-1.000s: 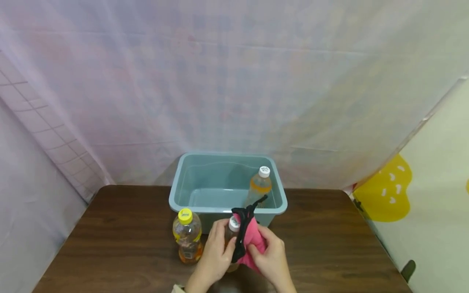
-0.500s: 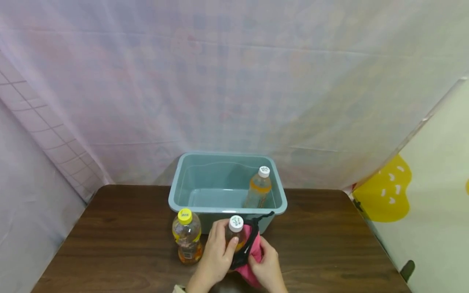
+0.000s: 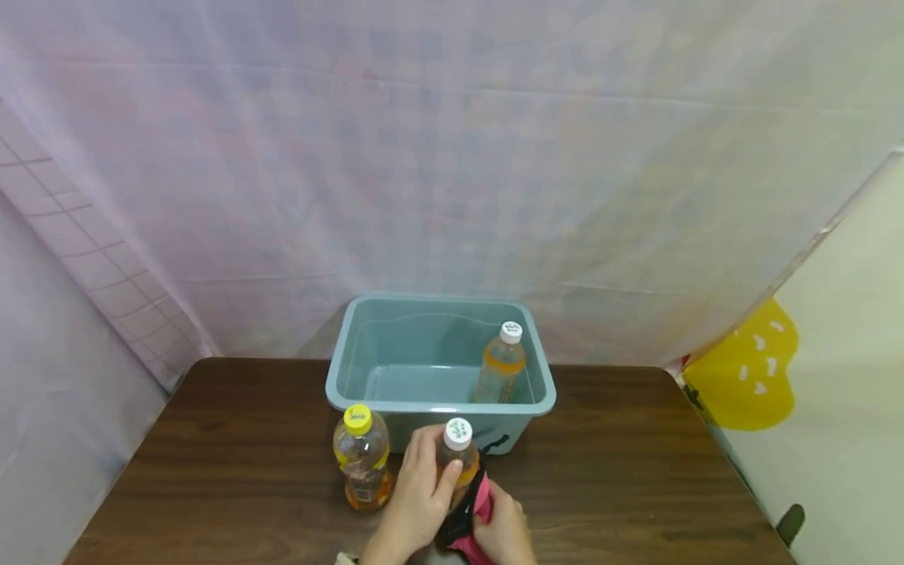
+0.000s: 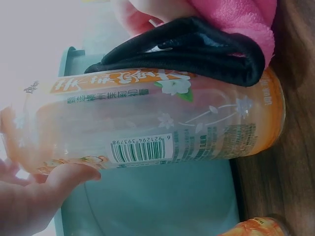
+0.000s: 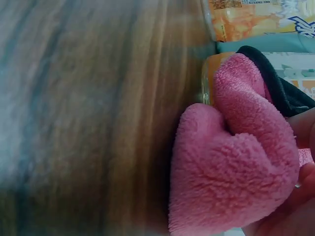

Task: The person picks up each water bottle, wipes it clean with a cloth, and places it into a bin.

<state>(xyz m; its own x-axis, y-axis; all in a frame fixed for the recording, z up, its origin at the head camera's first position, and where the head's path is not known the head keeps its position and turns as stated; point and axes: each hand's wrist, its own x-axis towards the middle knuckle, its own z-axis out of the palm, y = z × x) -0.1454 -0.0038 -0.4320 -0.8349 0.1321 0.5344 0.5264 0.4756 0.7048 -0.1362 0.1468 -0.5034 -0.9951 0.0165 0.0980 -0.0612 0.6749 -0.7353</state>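
My left hand [image 3: 418, 496] grips a clear plastic drink bottle [image 4: 128, 118] with a white cap and orange label bands, its thumb across the upper part. The bottle stands close over the table in front of the bin. My right hand [image 3: 504, 527] pinches a fluffy pink cloth [image 5: 236, 157] with a black edge band. That black edge [image 4: 206, 54] lies along the bottle's side in the left wrist view. A dark cord end [image 3: 496, 444] sticks out toward the bin. The right hand's fingertips are partly hidden by the cloth.
A blue-grey plastic bin [image 3: 335, 377] stands at the table's back, with a white-capped bottle [image 3: 501, 369] in its right side. Left of my hands stands a yellow-capped bottle [image 3: 362, 463] with amber liquid. The brown wooden table [image 3: 621, 463] meets a hanging curtain [image 3: 452, 173].
My right hand has brought the pink cloth down and toward me, lower along the bottle, uncovering its cap and neck. The left hand still grips the bottle in nearly the same place.
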